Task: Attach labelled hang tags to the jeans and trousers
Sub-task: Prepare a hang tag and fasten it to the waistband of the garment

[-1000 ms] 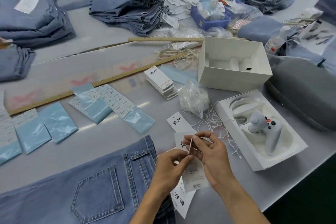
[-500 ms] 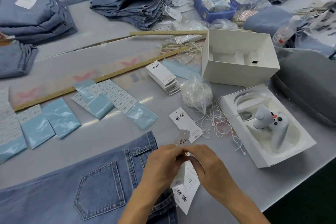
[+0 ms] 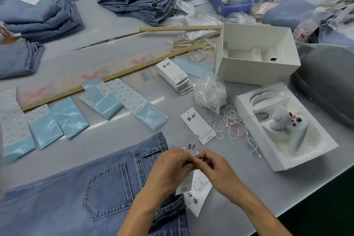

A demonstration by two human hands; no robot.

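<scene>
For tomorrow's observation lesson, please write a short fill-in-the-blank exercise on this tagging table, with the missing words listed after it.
1. Both hands, left hand and right hand, hold white hang tags above the ____ jeans.
2. The game controller lies in a white ____.
3. The bag of strings is made of clear ____.

Missing words: blue; box; plastic

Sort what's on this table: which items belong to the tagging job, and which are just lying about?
In use for tagging:
- left hand and right hand, both pinching the hang tags
- jeans in front
- spare tag
- tag stack
- bag of strings
- label sheets

Lying about:
- game controller in its tray
- empty white box
- wooden ruler
- grey case
</scene>
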